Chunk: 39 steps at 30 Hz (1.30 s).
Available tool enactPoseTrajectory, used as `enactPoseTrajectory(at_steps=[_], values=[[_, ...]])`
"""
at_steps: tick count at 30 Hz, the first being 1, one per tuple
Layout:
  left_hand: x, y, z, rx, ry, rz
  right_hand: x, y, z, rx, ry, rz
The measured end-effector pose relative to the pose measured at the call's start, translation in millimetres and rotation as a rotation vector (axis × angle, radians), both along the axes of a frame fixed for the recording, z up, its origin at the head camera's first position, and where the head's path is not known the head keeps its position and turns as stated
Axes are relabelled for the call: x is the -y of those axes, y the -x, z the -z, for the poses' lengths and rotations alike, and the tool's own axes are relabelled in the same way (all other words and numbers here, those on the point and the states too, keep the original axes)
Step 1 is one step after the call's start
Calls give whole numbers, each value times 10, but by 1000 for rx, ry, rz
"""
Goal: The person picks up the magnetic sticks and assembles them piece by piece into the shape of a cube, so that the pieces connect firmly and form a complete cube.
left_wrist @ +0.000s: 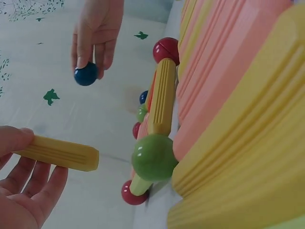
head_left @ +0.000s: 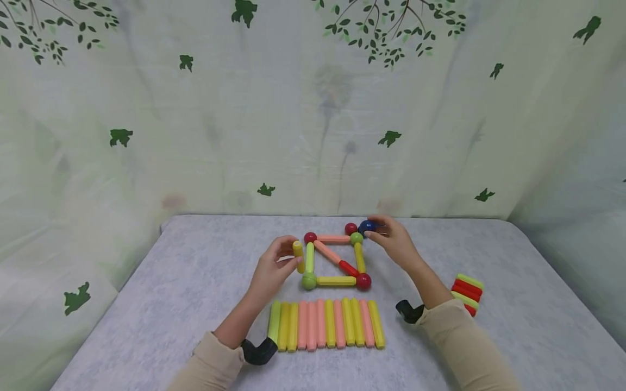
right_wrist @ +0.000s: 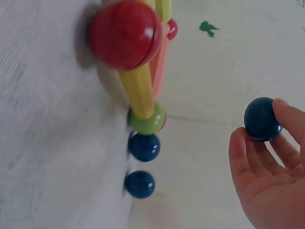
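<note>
Spare rods point(head_left: 326, 323) lie in a row nearest on the counter point(head_left: 171, 282). Left hand point(head_left: 271, 271) pinches a yellow rod point(head_left: 298, 256) beside the square frame point(head_left: 335, 259). Right hand point(head_left: 394, 239) pinches a blue ball point(head_left: 367, 226) at the frame's far corner. Risk: magnetic pull may drag the frame's joints askew; a loose pinch could let the ball roll.

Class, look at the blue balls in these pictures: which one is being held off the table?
The blue ball pinched in the right hand's fingertips; the two other blue balls lie on the table beside the green ball, untouched.
</note>
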State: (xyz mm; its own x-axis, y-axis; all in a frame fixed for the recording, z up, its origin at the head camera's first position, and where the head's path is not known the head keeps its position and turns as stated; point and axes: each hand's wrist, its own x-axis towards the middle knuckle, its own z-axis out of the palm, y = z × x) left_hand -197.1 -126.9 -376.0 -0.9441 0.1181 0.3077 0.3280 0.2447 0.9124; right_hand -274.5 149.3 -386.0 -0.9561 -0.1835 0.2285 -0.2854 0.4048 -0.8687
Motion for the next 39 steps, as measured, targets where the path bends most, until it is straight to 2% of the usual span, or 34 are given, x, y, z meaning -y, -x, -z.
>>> enactPoseTrajectory(at_steps=[3,10,14,17,21,24,27,32,35,38,39], values=[[-65,50,56,-20,-12,26,95,-23,-48,-14,31,-44],[-87,235,381,-18,9,37,335,-105,-164,-7,61,-125],[-90,258,414,-4,28,31,473,-166,-242,5,63,-169],[-100,250,371,22,23,36,591,-271,-358,2,95,-223],[-144,164,202,27,12,64,753,-429,-491,-31,109,-291],[-179,92,71,9,37,80,846,-486,-514,-69,92,-325],[-187,65,7,3,55,78,908,-512,-511,-92,68,-350],[-176,59,-62,-3,21,96,934,-524,-491,-90,36,-364],[-175,78,-79,-11,12,104,889,-491,-444,-80,52,-368],[-185,105,-78,-3,12,97,778,-428,-346,-79,48,-343],[-183,136,-42,-4,17,91,729,-417,-318,-76,43,-330]])
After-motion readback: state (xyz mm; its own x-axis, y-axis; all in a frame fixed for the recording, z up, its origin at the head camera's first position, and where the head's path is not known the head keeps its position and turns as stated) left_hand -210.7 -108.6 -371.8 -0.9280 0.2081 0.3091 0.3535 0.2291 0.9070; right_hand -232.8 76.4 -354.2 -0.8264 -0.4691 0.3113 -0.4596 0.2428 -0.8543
